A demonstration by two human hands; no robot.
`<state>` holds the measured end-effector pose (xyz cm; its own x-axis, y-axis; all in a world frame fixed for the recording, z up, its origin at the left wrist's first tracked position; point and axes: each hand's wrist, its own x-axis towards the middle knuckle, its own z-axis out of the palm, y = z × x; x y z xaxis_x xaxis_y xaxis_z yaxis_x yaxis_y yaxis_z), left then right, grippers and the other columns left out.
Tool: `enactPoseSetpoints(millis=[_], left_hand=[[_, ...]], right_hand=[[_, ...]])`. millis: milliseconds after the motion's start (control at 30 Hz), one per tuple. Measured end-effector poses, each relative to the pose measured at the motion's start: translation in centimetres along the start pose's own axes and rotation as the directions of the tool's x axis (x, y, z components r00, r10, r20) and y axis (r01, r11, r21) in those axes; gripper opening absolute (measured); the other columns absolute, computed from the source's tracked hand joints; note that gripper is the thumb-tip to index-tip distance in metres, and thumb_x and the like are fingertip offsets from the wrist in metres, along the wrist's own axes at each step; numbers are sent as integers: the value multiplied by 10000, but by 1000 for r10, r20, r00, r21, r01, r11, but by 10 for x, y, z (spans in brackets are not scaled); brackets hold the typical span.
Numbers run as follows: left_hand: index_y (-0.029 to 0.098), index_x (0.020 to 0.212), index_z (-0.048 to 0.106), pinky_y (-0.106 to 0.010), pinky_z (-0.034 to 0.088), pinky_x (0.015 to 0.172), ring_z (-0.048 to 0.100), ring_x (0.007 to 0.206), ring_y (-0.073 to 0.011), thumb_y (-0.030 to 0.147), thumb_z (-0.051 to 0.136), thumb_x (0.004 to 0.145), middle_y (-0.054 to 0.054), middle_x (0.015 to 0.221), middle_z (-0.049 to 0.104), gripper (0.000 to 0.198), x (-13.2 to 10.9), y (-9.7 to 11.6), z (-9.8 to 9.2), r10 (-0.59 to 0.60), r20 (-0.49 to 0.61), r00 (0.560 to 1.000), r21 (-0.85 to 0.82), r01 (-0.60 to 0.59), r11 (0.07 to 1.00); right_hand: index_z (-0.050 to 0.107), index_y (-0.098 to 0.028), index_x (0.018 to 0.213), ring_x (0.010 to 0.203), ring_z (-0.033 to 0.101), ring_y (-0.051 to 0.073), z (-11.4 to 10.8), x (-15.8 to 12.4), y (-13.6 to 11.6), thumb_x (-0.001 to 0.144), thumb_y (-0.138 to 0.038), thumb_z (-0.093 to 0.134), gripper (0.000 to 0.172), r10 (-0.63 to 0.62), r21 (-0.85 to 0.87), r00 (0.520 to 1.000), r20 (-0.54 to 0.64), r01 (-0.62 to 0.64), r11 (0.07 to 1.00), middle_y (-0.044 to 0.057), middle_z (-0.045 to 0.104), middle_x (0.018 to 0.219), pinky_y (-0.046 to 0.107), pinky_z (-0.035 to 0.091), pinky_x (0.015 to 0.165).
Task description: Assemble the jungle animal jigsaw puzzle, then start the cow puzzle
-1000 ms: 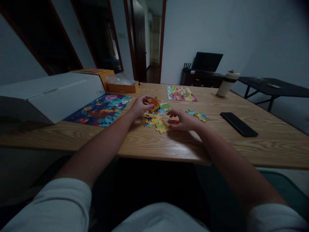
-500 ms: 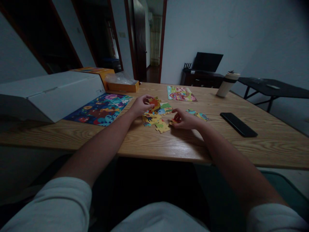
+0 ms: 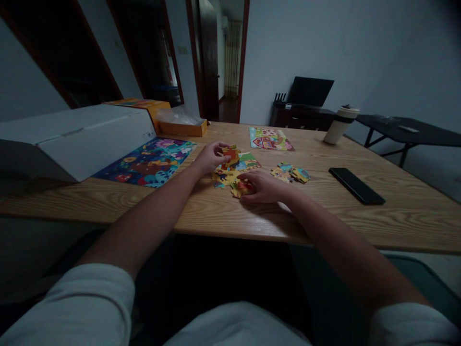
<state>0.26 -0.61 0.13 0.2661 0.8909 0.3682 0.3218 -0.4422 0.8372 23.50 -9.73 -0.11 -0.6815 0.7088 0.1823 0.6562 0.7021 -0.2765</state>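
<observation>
A partly joined cluster of colourful puzzle pieces [image 3: 240,166] lies on the wooden table [image 3: 324,216] in front of me. My left hand [image 3: 210,158] rests on the cluster's left side, fingers curled on an orange-red piece [image 3: 230,154] at its top. My right hand [image 3: 262,186] lies over the cluster's lower right corner, fingers pressed onto a red and yellow piece [image 3: 240,187]. A small group of loose pieces [image 3: 290,173] sits just right of my right hand.
A finished dark blue puzzle [image 3: 149,162] lies left, beside a long white box [image 3: 72,142] and an orange box [image 3: 182,127]. Another finished puzzle [image 3: 270,139] lies farther back. A black phone [image 3: 356,185] and a pale tumbler [image 3: 340,125] stand at the right.
My right hand has moved left from beside the loose pieces onto the cluster's lower right corner, bringing a red and yellow piece. My left hand has stayed in place.
</observation>
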Motion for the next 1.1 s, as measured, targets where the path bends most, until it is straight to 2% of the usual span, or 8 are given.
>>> enactPoseSetpoints(millis=[300,500,600,667,733,800,933,1100], left_hand=[[149,1077,645,-263,513,629,643,744,-153,148,759,710,-60,921,700,384,-2,1,4,-13,10,1000,18,12,1000],[150,1046,644,-282,528,662,658,754,-157,154,781,688,-50,937,699,384,-8,6,9,-81,123,989,-95,93,991],[152,1030,644,-290,535,682,676,754,-163,168,806,674,-50,929,698,392,-14,11,14,-158,240,958,-238,216,947],[152,1042,639,-296,541,680,687,734,-167,185,833,657,-56,925,703,433,-17,13,18,-200,351,915,-336,322,885],[152,1057,635,-309,553,700,702,753,-180,201,868,627,-68,951,710,491,-19,15,22,-197,443,874,-419,397,817],[152,1067,641,-315,561,729,708,791,-185,210,894,603,-76,984,714,532,-19,15,23,-178,484,857,-482,431,763],[162,1078,671,-279,562,712,700,811,-174,190,902,603,-72,1009,715,529,-18,13,23,-194,435,879,-552,431,714],[168,1032,693,-247,559,710,693,805,-148,204,816,747,-68,991,715,313,-16,13,24,-200,362,910,-604,393,693]], right_hand=[[553,-189,1191,915,622,278,2,1,-10,737,-538,694,589,111,-106,994,-18,-112,988,133,674,1086,357,458,776],[538,-188,1174,910,630,297,-5,-1,-16,731,-510,699,571,114,-171,988,-108,-132,976,145,677,1060,372,465,774],[506,-190,1235,957,611,302,-12,-3,-11,741,-480,697,604,113,-129,962,-248,-148,981,144,666,1081,384,459,809],[496,-192,1255,1001,590,311,-15,-4,-7,746,-457,700,609,103,-97,937,-333,-143,985,149,648,1110,402,451,845],[503,-196,1253,1032,569,319,-16,-4,-3,752,-434,701,589,97,-81,918,-383,-138,987,152,626,1137,425,444,881],[521,-197,1243,1050,556,321,-15,-3,0,766,-423,696,557,88,-81,911,-403,-132,988,153,607,1150,446,441,911],[506,-186,1343,1137,535,312,-8,-1,2,856,-427,624,556,27,-77,901,-434,-66,995,162,572,1235,457,446,971],[339,-194,1528,1328,443,312,1,1,2,966,-459,463,634,25,-86,907,-421,-67,994,171,451,1449,481,391,1080]])
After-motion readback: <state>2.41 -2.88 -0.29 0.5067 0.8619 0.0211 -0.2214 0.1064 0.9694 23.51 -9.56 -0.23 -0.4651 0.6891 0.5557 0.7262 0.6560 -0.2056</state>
